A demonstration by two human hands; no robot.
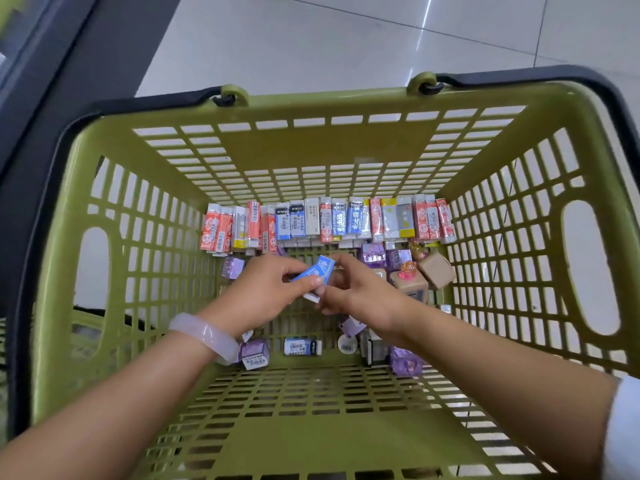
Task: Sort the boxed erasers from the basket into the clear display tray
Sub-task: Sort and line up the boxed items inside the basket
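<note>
Both hands' grip pinches a blue eraser box (316,270) above the eraser-filled basket (346,98).

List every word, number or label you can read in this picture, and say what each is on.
None reads clearly.
Blue eraser box gripped by left hand and right hand: white print, blurred.
Row of eraser boxes along the far wall of the basket: characters and barcodes, too small.
Blue-and-white box on the basket floor: barcode sticker with digits, too blurred.
Round sticker: barcode, unreadable.
</note>
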